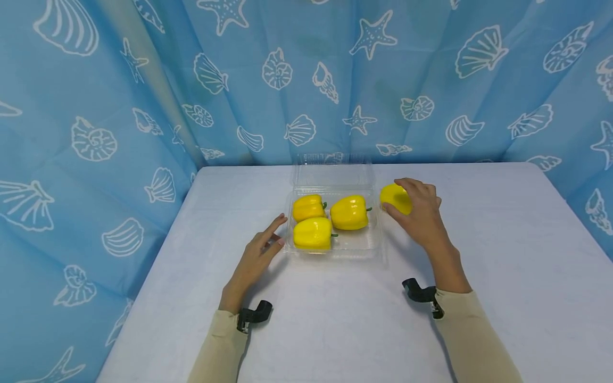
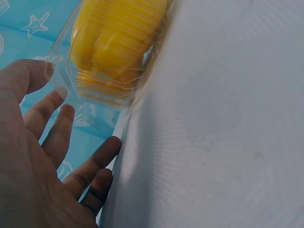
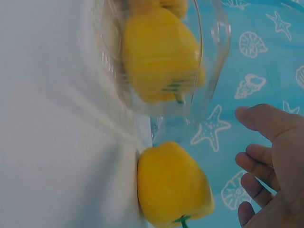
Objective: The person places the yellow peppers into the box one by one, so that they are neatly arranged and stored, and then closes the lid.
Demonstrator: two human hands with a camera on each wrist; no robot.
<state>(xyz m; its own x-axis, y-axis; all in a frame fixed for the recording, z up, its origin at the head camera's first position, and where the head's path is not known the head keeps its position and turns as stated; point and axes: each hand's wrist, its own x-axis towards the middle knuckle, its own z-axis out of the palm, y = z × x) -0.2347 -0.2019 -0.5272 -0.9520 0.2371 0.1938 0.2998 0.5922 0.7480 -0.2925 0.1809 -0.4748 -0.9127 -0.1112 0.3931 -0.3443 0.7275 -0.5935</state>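
Note:
Three yellow bell peppers lie in a clear plastic clamshell box (image 1: 356, 242), among them a front pepper (image 1: 312, 234), a back left pepper (image 1: 307, 208) and a right pepper (image 1: 348, 213). My left hand (image 1: 256, 258) is at the box's left side, fingers loosely spread, its thumb right at the rim in the left wrist view. A fourth bell pepper (image 3: 173, 183) rests on the table just right of the box. Over it is my right hand (image 1: 421, 213), fingers relaxed and apart from the pepper in the right wrist view.
The box's clear lid (image 1: 332, 174) stands folded open at the back, near the far edge of the white-covered table (image 1: 325, 319). A blue curtain (image 1: 335, 80) with white shells and starfish hangs behind the table and along its left side.

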